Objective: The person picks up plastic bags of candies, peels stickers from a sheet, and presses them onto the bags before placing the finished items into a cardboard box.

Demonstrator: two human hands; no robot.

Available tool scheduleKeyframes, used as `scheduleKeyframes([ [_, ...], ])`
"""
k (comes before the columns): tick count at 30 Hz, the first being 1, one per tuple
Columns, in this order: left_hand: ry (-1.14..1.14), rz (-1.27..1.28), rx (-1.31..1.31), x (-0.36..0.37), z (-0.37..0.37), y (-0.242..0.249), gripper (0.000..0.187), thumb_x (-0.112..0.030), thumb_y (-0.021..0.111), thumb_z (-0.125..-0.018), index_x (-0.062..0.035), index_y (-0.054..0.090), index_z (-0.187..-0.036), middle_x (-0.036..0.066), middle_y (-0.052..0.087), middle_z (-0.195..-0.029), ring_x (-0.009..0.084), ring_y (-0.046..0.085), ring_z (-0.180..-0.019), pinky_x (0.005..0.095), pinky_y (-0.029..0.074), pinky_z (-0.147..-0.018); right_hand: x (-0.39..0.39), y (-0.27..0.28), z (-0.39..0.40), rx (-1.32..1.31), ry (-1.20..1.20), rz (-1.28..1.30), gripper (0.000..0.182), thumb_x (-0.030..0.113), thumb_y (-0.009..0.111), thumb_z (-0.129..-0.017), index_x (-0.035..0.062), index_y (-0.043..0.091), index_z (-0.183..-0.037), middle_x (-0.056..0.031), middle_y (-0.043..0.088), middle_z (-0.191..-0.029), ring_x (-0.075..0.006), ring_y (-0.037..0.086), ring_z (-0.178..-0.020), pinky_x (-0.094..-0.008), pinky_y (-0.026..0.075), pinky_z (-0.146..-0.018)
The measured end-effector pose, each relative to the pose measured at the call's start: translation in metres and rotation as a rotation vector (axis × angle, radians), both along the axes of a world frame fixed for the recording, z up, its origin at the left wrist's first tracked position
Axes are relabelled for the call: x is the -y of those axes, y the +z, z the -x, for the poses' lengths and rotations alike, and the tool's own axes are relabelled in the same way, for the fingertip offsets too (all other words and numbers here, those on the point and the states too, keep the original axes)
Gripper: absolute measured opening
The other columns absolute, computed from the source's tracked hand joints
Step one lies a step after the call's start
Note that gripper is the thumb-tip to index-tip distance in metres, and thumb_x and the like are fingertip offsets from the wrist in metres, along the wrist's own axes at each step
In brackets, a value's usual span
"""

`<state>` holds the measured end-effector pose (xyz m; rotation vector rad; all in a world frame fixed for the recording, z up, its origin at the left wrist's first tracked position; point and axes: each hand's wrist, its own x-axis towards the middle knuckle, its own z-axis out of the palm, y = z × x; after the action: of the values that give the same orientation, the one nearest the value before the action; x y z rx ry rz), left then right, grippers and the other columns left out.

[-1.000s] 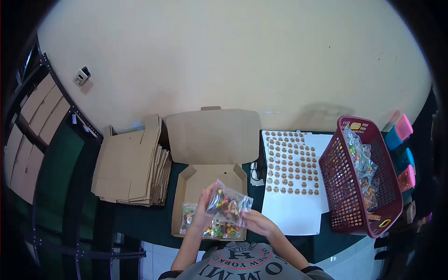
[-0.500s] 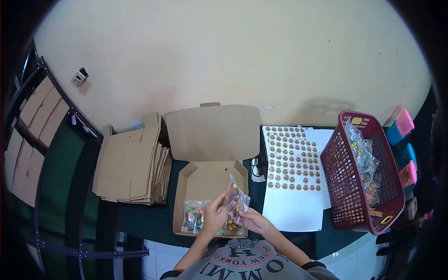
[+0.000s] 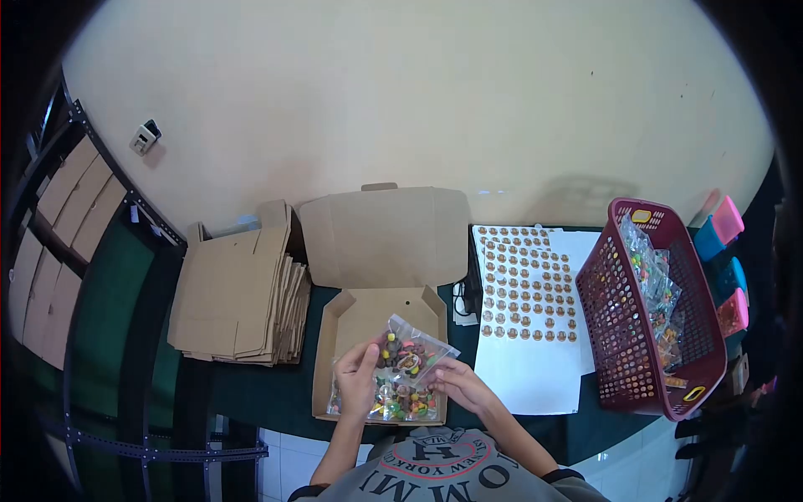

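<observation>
A clear plastic bag of colourful candies (image 3: 410, 356) is stretched between my two hands above an open cardboard box (image 3: 339, 322). Its left side is pinched by my left hand (image 3: 357, 381), and my right hand (image 3: 462, 385) grips the right edge. Inside the box's near part lie more clear bags of candies (image 3: 406, 403), partly hidden by the held bag and my left hand. The box lid (image 3: 385, 238) stands raised at the back, against the wall.
Flattened cardboard boxes (image 3: 226, 293) are stacked left of the open box. To the right lie sheets of round stickers (image 3: 527, 368), then a maroon basket (image 3: 619, 335) with candy bags. Pink and blue containers (image 3: 709, 238) hang beyond it. Shelves with boxes (image 3: 84, 201) stand left.
The held bag has turned from edge-on to flatter and wider, its stickered face now showing. My left hand has moved left and my right hand slightly right.
</observation>
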<state>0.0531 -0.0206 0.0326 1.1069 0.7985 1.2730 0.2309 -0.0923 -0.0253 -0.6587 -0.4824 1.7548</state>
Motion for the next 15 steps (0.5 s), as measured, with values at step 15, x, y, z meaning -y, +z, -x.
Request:
scheduleKeyframes([
  [15,-0.088,0.355,-0.023,-0.003,-0.004,-0.063,0.017,-0.016,0.056,-0.085,-0.0016,0.054,-0.094,0.006,0.06,-0.089,0.0133,0.06,-0.081,0.0278,0.051,-0.071,-0.018,0.011,-0.008,0.419,-0.117,0.002,0.021,0.013,0.055,-0.084,-0.0004,0.057,-0.101,-0.0042,0.061,-0.084,-0.0098,0.057,-0.074,-0.023,0.047,-0.064],
])
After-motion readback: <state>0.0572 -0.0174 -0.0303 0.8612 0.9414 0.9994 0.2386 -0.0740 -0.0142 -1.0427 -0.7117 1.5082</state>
